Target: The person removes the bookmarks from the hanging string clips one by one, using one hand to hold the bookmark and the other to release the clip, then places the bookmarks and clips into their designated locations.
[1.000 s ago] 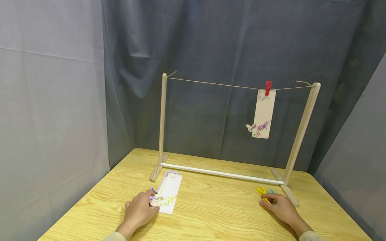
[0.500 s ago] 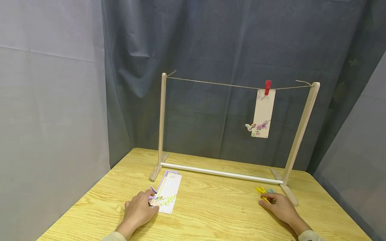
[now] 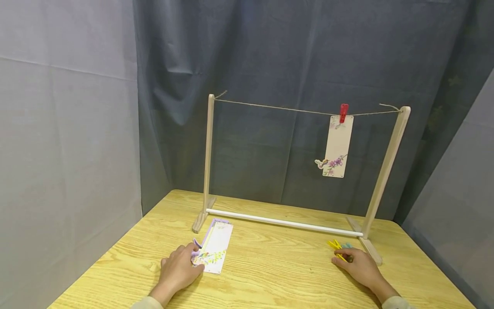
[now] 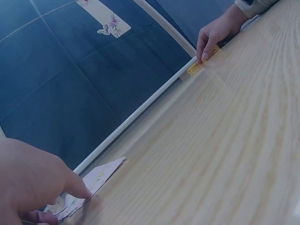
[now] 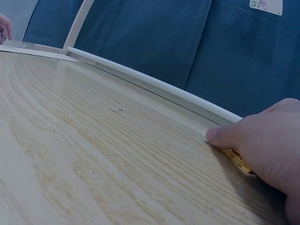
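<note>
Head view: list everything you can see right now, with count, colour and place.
Wooden frame: one, pale wood with a white bottom rail, back of table.
String: one, brown, across the frame top.
Red clip: one, on the string, right side.
Hanging card: one, cream with flowers, under the red clip.
Card stack: several, cream and purple, front left.
Loose clips: a few, yellow and blue, front right.
Table: one, light wood.
Left hand: touches the card stack.
Right hand: on a yellow clip.

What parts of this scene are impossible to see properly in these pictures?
- Stack of cards, head view: the top card hides the count.
- Clothespins, head view: the right hand covers part; count unclear.
- Left hand, left wrist view: cut off by the edge, fingertips blurred.
- Hanging card: print too small.
</note>
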Demonstrator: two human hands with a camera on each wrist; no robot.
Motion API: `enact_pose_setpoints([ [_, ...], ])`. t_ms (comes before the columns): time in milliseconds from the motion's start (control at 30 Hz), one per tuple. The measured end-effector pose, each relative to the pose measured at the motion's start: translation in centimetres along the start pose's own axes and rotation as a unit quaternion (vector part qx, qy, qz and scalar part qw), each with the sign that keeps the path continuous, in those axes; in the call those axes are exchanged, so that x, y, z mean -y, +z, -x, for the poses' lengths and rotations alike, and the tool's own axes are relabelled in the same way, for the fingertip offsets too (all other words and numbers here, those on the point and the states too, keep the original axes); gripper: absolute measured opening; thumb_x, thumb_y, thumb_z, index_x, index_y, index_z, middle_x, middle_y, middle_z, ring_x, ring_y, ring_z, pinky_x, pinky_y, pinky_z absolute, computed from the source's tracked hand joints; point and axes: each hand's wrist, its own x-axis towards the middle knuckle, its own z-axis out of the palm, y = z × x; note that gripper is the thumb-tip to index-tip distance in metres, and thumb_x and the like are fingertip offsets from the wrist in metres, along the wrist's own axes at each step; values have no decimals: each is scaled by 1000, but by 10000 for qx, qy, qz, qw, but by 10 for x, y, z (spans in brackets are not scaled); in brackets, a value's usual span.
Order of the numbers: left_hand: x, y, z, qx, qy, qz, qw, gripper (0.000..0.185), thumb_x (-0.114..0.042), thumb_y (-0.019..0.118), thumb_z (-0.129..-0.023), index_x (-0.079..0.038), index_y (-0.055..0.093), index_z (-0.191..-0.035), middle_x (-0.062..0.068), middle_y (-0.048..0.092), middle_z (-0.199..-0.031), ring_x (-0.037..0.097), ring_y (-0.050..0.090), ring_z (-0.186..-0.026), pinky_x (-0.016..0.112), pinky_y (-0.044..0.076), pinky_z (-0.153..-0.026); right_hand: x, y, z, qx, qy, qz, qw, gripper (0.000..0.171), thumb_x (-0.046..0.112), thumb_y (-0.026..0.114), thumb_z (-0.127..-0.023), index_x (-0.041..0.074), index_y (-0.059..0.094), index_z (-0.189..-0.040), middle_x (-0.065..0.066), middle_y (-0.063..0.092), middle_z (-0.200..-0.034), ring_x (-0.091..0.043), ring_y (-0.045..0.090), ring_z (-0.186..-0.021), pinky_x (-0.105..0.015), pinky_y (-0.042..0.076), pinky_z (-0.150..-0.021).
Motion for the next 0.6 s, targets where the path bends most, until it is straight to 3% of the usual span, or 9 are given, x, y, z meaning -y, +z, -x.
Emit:
enact_pose_setpoints([
  [600, 0, 0, 0, 2, 39, -1, 10000, 46, -30, 85, -80, -12, 68, -118, 0, 63, -97, 23, 59, -85, 51, 38, -75, 0, 1, 0, -86, -101, 144, 9998, 45, 45, 78, -91, 7, 78, -114, -8, 74, -104, -28, 68, -92, -54, 54, -81],
])
